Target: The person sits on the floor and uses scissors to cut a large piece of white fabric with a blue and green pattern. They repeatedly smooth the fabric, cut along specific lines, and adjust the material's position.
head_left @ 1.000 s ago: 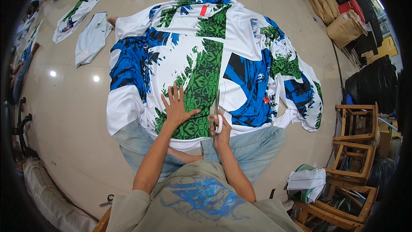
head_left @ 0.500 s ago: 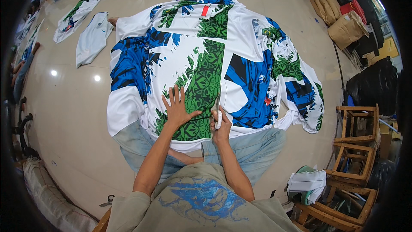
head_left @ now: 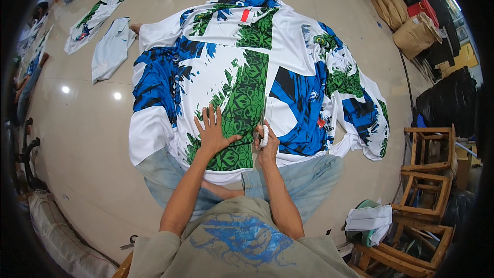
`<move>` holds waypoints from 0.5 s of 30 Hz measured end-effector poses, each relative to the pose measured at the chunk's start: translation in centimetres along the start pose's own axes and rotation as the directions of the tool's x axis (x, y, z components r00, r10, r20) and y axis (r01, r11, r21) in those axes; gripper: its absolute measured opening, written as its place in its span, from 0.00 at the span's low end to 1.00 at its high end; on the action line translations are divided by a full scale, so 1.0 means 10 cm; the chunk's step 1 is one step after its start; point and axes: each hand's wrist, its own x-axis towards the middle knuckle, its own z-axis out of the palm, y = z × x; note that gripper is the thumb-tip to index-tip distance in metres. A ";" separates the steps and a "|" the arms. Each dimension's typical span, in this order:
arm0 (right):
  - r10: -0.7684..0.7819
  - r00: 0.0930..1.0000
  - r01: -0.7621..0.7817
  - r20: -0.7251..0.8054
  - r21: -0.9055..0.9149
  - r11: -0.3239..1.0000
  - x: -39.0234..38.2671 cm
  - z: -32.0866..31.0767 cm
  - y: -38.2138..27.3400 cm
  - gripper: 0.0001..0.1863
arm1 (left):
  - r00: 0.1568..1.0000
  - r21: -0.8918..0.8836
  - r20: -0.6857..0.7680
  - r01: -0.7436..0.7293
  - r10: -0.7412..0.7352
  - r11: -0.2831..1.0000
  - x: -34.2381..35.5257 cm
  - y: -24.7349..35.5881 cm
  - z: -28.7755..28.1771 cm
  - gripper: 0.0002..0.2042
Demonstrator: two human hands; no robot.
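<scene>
right hand (head_left: 266,141) edged up cloth (head_left: 247,87), gripping scissors (head_left: 263,133) | left hand (head_left: 213,134) flat, splayed

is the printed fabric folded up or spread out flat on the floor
Spread out flat: the printed fabric lies open across the floor, the left hand pressing it with splayed fingers.

Small red rectangular label (head_left: 245,15) at the printed garment's collar, tan sacks (head_left: 411,33) upper right (bulging), black bags (head_left: 447,103) beside them
</scene>
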 end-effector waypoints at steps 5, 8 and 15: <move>-0.026 0.999 0.029 0.036 -0.069 0.997 0.13 -0.07 0.12 0.30 | 0.997 0.025 -0.077 -0.019 0.020 1.000 -0.01 -0.01 0.05 0.69; -0.025 0.999 0.027 0.023 -0.093 0.995 0.14 -0.09 0.18 0.30 | 0.999 0.018 -0.051 -0.010 0.011 1.000 -0.01 -0.01 0.05 0.69; -0.031 0.999 0.032 0.022 -0.034 0.999 0.25 0.02 0.01 0.33 | 1.000 0.007 -0.020 -0.002 0.002 1.000 -0.02 -0.01 0.03 0.69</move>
